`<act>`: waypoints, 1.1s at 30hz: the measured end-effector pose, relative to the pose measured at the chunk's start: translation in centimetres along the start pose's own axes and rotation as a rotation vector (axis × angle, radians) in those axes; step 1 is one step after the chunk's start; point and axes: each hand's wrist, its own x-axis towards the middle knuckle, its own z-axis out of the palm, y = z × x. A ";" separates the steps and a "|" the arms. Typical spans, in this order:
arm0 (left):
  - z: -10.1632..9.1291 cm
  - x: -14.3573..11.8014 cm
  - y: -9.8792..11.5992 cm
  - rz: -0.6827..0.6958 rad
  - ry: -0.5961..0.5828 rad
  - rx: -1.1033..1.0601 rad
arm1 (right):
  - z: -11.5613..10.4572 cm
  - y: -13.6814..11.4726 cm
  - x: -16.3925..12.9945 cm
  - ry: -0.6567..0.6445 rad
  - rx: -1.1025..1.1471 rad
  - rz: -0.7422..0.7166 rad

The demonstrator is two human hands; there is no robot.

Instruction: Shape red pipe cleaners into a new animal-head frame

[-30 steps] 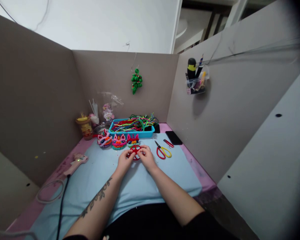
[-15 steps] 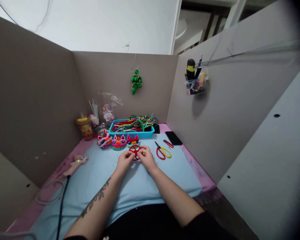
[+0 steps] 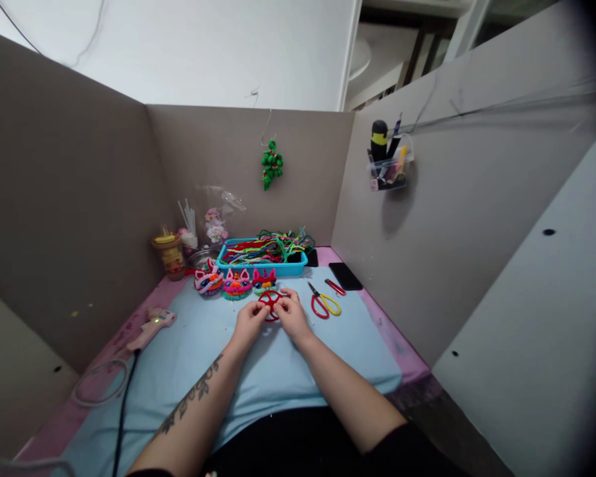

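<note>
Both hands on the red wire ring (image 3: 269, 303), low over the blue mat (image 3: 278, 371) just in front of the three finished animal faces (image 3: 236, 283). Left hand (image 3: 249, 322) pinches its left edge to steady it; right hand (image 3: 292, 316) pinches the right side, probably bending a spoke, too small to tell. Scissors (image 3: 322, 301) lie just right, the wire tray (image 3: 261, 260) behind, the glue gun (image 3: 150, 326) far left. Nothing blocks.

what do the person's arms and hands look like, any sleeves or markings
Both forearms are bare, with no sleeves, gloves, watch or bracelets in view. The left forearm carries a dark tattoo of a leafy vine running along its length toward the wrist. The right forearm shows no markings. The left hand and right hand are bare; rings cannot be made out.
</note>
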 end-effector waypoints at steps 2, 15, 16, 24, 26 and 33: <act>0.0 0.0 0.0 -0.004 -0.004 -0.009 | 0.0 0.1 0.0 0.000 0.018 0.015; -0.3 0.2 -0.3 -0.020 0.093 -0.029 | -0.2 0.2 0.0 0.021 0.023 0.067; -0.3 0.2 -0.2 -0.022 0.092 -0.026 | -0.2 0.3 0.0 0.009 0.028 0.062; 0.2 -0.3 0.1 -0.072 -0.076 -0.073 | -0.1 1.5 0.6 0.037 0.112 0.106; 0.3 -0.4 -0.2 -0.074 -0.114 -0.070 | 0.0 1.9 0.8 0.079 0.143 0.123; 0.1 0.1 -0.3 -0.049 -0.005 -0.041 | 0.1 2.2 0.8 0.088 0.128 0.156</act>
